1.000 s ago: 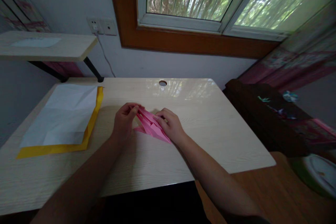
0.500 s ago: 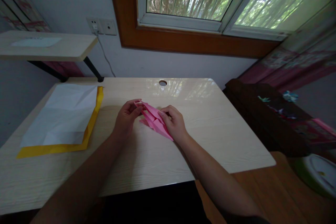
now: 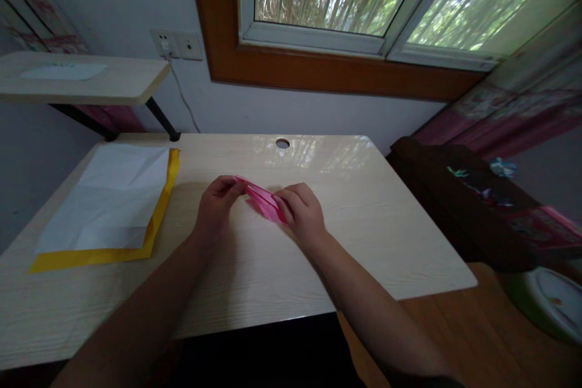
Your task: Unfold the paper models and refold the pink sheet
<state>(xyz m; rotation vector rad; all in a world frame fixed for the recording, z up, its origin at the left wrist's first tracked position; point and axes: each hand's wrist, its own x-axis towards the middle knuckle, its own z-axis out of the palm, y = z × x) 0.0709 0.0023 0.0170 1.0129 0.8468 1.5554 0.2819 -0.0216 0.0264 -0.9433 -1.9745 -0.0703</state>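
Folded pink paper (image 3: 261, 197), narrow and creased, frame centre, lies between the left hand (image 3: 216, 203), pinching its upper-left tip, and the right hand (image 3: 304, 212), gripping its lower-right end. Pale wood-grained bench (image 3: 373, 218) beneath; at left, a creased white sheet (image 3: 109, 194) overlies a yellow sheet (image 3: 91, 259).

"What's by the table's (image 3: 373, 218) left edge?"
"An upper sheet (image 3: 107, 194) on a lower sheet (image 3: 157, 230), in front of the shelf (image 3: 91, 88) at the back left corner."
"And mid-table?"
"The paper (image 3: 262, 201), between the left hand (image 3: 215, 205) and right hand (image 3: 304, 212). Behind it, near the back edge, the hole (image 3: 282, 143)."
"Past the right edge?"
"A cabinet (image 3: 436, 194)."
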